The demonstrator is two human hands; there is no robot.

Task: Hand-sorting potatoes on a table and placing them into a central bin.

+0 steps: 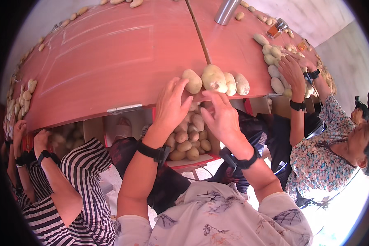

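Four potatoes stand in a row at the front edge of the red wooden table (pixel 110 61). My left hand (pixel 171 106) is beside the leftmost potato (pixel 192 81), fingertips at its lower left; whether they touch it I cannot tell. Just below the largest potato (pixel 214 78) is my right hand (pixel 222 115), fingers apart and holding nothing visible. Right of that one are a smaller potato (pixel 230 84) and a rough-skinned potato (pixel 242 84). Beneath my hands, under the table edge, a box holds many potatoes (pixel 184 146).
A metal cylinder (pixel 227 12) stands at the back. Glass jars (pixel 277 28) and piled potatoes (pixel 276 58) lie right, near a co-worker's hands (pixel 290 69). Another person in a striped garment (pixel 86 172) sits left, near more potatoes (pixel 27 95). A metal hinge (pixel 124 109) lies along the table edge.
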